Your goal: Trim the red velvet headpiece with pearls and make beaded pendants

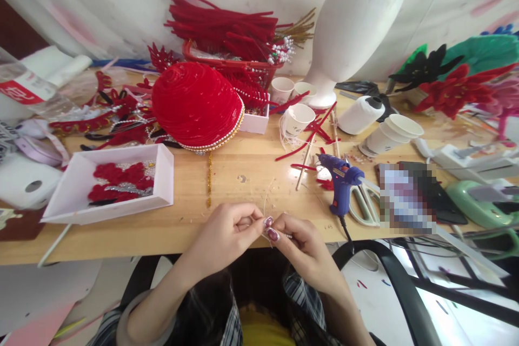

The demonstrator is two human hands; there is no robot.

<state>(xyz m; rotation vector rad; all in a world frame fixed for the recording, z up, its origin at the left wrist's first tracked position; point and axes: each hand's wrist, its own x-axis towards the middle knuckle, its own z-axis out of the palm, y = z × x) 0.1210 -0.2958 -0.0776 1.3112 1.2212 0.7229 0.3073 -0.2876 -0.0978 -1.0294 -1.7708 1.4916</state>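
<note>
My left hand [227, 233] and my right hand [305, 246] meet at the table's front edge, fingertips almost touching. Between thumb and forefinger my left hand pinches a thin pale thread [266, 198], whose loose end rises above the fingers. My right hand's fingers are curled in, the thumb pressed against them. Something small and pale shows by those fingers, too small and covered to name. Beyond my hands sits a red, round cap-like piece [194, 102] with a beaded rim, and a gold strand [210, 179] hangs from it onto the wooden table [239, 216].
A white box [162, 189] with red flowers stands left. A blue glue gun [340, 178], scissors [365, 206] and paper cups [297, 120] are to the right. Behind them are a white foam head [357, 21], a thread cone [357, 116] and a red basket [259, 71] of red stems.
</note>
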